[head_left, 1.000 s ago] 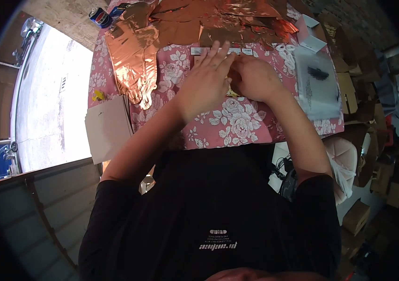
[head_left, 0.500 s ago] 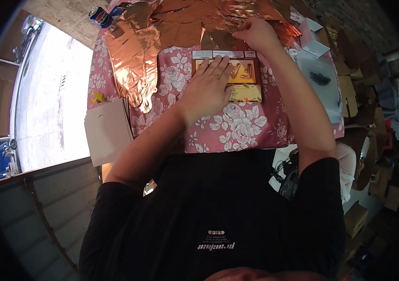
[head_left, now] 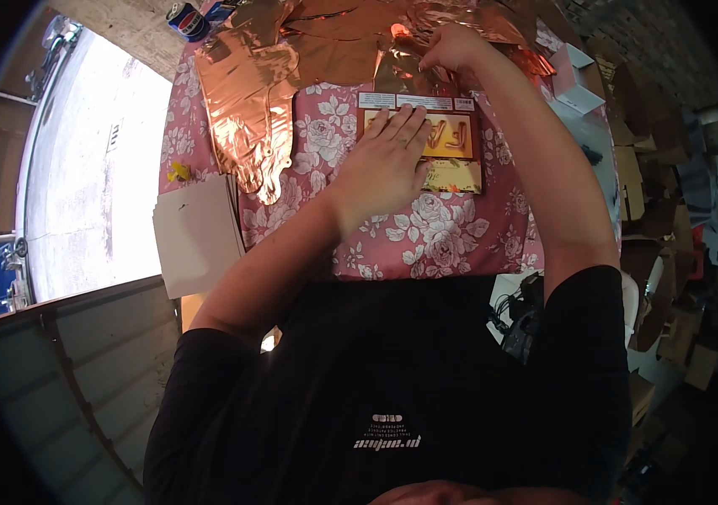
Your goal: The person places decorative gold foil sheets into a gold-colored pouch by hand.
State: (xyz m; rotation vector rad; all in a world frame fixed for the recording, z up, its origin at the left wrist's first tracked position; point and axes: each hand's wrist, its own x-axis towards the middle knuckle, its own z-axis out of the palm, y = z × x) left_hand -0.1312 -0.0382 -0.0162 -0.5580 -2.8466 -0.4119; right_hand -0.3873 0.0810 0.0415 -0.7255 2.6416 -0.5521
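Observation:
My left hand (head_left: 388, 160) lies flat with its fingers stretched over a printed packet (head_left: 451, 172), pressing it on the table. The packet is dark-edged and shows gold balloon letters, with a white label strip along its far edge. Just beyond it, my right hand (head_left: 451, 50) is closed in a pinch on a copper foil balloon (head_left: 392, 71), whose near edge meets the far side of the packet. Another flat copper foil balloon (head_left: 249, 93) lies on the left, its tabbed end toward me. More foil is spread across the back.
A rose-patterned pink cloth (head_left: 426, 236) covers the table. A stack of pale cards (head_left: 199, 236) and a small yellow item (head_left: 178, 172) lie at the left edge. A soda can (head_left: 187, 22) stands at the back left, an open white box (head_left: 578, 80) at the right. Cardboard boxes (head_left: 628, 181) pile up beyond.
The view has shifted slightly, so the table appears a little to the right and lower. My right hand has drawn the foil near the packet's far edge slightly; my left hand stays on the packet.

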